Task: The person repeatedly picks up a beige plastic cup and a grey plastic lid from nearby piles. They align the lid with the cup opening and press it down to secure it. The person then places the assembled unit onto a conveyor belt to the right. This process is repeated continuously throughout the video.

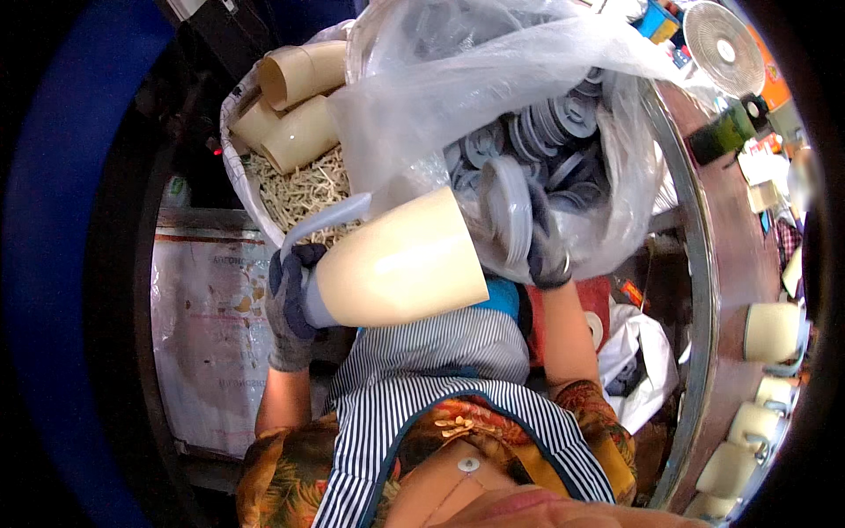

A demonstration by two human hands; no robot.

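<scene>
Closely — left fingers (287,292) clasp jug (400,260), right fingers (545,232) lid (506,211).

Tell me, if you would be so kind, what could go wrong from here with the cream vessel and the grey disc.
The left hand holds the cream vessel at its narrow grey end, so the wide, unsupported end might dip or twist free.

The right hand is at the grey disc, beside loose clear plastic, which could snag the disc. Its grip is partly hidden; if weak, the disc may drop among the grey parts.
</scene>
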